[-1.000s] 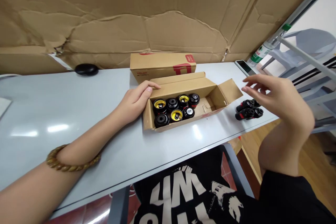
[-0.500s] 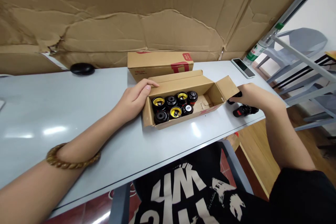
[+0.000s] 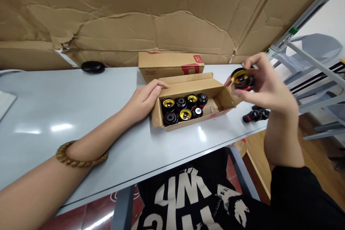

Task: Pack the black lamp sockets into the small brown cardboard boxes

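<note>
An open cardboard box [image 3: 223, 100] lies lengthwise on the table, with several black cylindrical parts [image 3: 170, 118] standing upright in its left portion. Some of these parts show a yellow threaded opening, others a black or silver top. My left hand [image 3: 145, 100] grips the box's left rear corner, thumb and fingers over the edge and flap. Raised above the box's right end, my right hand [image 3: 265, 82] is closed round another black cylindrical part [image 3: 240, 79], its yellow threaded opening tilted towards me. More black parts with red marks [image 3: 254, 115] lie on the table right of the box.
A closed cardboard box [image 3: 169, 65] with red print stands directly behind the open one. Further left is a black rounded object [image 3: 93, 67]. A bottle [image 3: 281, 45] stands at the back right. A large cardboard sheet [image 3: 134, 10] walls off the table's rear.
My right hand has risen from the table at the right, bringing up a black cylindrical part towards the box's right end. My left hand keeps its place on the box.
</note>
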A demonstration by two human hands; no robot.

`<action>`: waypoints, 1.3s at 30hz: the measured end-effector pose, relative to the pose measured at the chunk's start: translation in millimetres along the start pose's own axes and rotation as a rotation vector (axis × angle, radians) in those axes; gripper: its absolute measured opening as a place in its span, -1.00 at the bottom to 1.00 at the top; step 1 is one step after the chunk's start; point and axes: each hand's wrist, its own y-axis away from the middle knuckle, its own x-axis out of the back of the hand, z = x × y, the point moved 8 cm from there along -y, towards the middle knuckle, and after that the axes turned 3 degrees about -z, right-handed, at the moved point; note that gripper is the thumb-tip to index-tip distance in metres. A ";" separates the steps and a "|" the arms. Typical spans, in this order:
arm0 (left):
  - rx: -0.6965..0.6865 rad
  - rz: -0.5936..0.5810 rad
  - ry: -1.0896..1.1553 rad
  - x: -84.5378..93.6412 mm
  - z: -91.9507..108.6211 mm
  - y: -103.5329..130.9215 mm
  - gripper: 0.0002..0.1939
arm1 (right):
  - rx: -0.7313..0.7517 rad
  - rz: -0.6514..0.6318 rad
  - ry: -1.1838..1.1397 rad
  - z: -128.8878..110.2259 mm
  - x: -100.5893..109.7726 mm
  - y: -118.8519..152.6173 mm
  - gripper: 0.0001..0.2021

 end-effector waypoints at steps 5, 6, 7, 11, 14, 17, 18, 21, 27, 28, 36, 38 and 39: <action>0.024 -0.017 -0.020 2.9 8.2 1.6 -0.52 | 0.213 -0.054 -0.027 -12.9 -56.0 -24.4 -0.49; 0.028 -0.022 -0.021 3.1 9.0 1.8 -0.51 | 0.236 -0.013 -0.006 -12.9 -58.8 -26.6 -0.52; 0.031 -0.025 -0.022 3.1 9.3 1.9 -0.51 | 0.249 0.029 0.004 -12.1 -60.2 -27.8 -0.55; 0.036 -0.035 -0.016 2.3 7.1 1.8 -0.49 | 0.249 0.093 0.015 -5.8 -63.0 -26.5 -0.52; 0.034 -0.040 -0.010 1.8 4.1 1.7 -0.50 | 0.247 0.027 -0.014 -1.9 -68.2 -24.7 -0.47; 0.027 -0.052 -0.008 1.1 1.9 1.7 -0.51 | 0.245 -0.015 -0.029 1.9 -72.1 -23.7 -0.49; 0.025 -0.053 -0.009 1.1 1.4 1.8 -0.51 | 0.240 -0.018 -0.026 3.3 -72.8 -23.4 -0.49; 0.023 -0.049 -0.011 1.5 0.5 1.8 -0.51 | 0.209 -0.007 -0.003 7.0 -73.1 -21.3 -0.48; 0.023 -0.044 -0.006 2.2 3.3 1.9 -0.53 | 0.199 0.034 0.082 4.6 -71.8 -14.5 -0.49; 0.024 -0.040 -0.007 2.4 4.1 1.9 -0.53 | 0.207 0.027 0.091 3.5 -72.7 -13.9 -0.53; 0.030 -0.004 -0.020 1.9 1.0 1.8 -0.50 | 0.195 0.027 0.055 5.4 -71.2 -13.8 -0.47; 0.020 0.002 -0.019 1.6 -1.3 2.0 -0.50 | 0.194 0.001 0.047 4.6 -72.8 -14.9 -0.43; 0.017 0.002 -0.016 1.4 -2.2 2.1 -0.50 | 0.201 -0.014 0.046 3.3 -73.7 -15.4 -0.44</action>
